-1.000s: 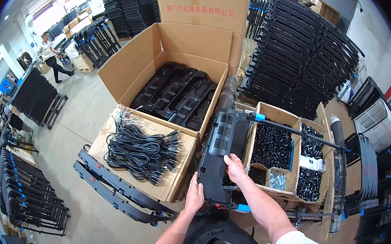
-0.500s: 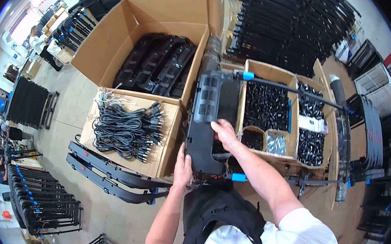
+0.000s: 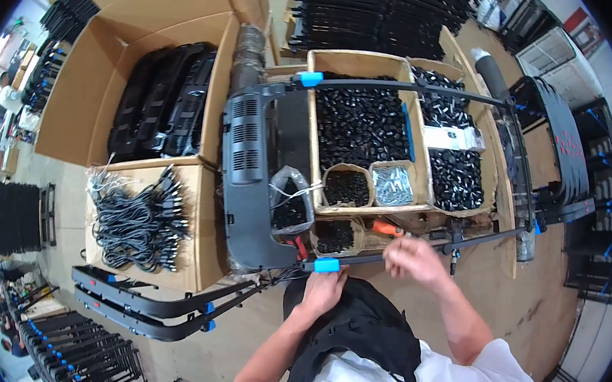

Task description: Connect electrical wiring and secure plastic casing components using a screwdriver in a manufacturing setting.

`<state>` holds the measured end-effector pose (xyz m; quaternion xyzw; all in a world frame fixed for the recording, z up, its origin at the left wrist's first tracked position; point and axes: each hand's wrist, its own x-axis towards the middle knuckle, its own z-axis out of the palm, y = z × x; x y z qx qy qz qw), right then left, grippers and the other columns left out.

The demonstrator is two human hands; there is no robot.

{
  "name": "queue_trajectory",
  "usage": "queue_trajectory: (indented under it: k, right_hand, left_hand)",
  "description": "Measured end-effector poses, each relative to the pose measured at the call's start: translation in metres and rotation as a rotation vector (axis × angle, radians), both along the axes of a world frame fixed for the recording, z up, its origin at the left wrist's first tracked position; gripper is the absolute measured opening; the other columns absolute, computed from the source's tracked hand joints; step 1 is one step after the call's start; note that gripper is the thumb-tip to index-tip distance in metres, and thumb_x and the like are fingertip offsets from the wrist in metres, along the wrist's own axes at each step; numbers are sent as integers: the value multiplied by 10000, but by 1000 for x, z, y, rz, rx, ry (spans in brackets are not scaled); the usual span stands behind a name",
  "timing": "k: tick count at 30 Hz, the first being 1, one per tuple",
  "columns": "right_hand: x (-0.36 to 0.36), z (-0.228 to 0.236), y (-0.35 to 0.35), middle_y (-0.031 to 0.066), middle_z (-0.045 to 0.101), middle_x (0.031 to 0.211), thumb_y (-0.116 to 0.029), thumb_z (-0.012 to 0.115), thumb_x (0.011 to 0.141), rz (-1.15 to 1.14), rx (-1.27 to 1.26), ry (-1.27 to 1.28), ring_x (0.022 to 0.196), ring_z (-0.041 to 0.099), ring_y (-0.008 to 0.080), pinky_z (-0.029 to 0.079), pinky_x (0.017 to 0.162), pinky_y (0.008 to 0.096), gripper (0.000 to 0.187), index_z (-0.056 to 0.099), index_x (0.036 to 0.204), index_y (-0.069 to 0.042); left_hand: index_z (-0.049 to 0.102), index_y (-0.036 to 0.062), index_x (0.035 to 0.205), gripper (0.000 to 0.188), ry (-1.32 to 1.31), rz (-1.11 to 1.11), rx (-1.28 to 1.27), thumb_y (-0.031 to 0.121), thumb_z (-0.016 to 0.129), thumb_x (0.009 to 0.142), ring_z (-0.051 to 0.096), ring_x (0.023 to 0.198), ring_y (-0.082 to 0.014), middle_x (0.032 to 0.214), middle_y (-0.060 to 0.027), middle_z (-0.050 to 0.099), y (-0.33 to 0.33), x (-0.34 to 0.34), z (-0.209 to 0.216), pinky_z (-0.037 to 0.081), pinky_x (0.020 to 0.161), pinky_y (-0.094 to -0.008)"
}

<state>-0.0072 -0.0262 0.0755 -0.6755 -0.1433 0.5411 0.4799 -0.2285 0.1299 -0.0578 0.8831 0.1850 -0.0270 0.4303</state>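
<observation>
A workshop floor spreads out around the work area, with stacked black bars point(image 3: 382, 14) behind it and a tall open carton point(image 3: 71, 106) at the left, its flaps up, presumably so the black mouldings inside stay easy to lift out. In front of the carton, a bundle of black cables point(image 3: 141, 219) lies on cardboard, the plugs mostly toward one side, likely to keep the ends easy to find. The black frame point(image 3: 250, 237) lies straight ahead of the person, its vented panel at the left and its two rails running right, one above the wooden tray point(image 3: 314, 144) and one along the near side; that seems to leave the small parts reachable between the rails. Dividers keep the black fittings point(image 3: 361, 119) apart from the silver screws point(image 3: 393, 185), probably to prevent mixing. The left hand point(image 3: 324, 290) is at the blue clip point(image 3: 327, 266) on the near rail, perhaps steadying it, though its fingertips are hidden and I cannot tell whether they pinch. The right hand point(image 3: 417, 263) is loosely curled just beside the orange-handled tool point(image 3: 386, 227); whether it grips anything cannot be told
</observation>
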Motion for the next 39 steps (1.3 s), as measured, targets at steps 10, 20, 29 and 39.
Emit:
queue_trajectory:
  k: [10,20,29,39]
  right_hand:
    - [-43,-161,-80,59,732,867,-256,662,1022,-388,-311,256,723,685,120,514,597,258,234,719,1019,-29]
    - [2,-309,32,139,721,962,-307,634,1042,-1140,-153,573,808,722,268,597,622,380,286,619,1147,-42]
    - [3,-301,30,48,700,865,-254,734,980,-1467,-76,392,708,678,220,575,567,342,185,671,1046,-92]
    - [8,-244,-58,69,684,942,-329,732,897,-1149,229,769,762,641,228,505,547,348,421,658,1307,-273]
  left_hand:
    - [637,149,1382,517,277,31,139,203,744,880,524,1345,-432,1375,-180,591,45,114,-96,483,1086,-560]
    - [652,93,1311,463,676,-120,122,207,731,870,635,1239,-452,1338,-245,624,39,128,-100,547,1023,-540]
    - [678,32,1227,344,413,107,-212,269,558,1009,648,1195,-462,1270,-282,678,66,111,-115,503,1047,-495]
    - [702,68,1278,431,331,172,-295,386,495,1075,664,939,-324,979,-164,706,58,109,-138,520,854,-449]
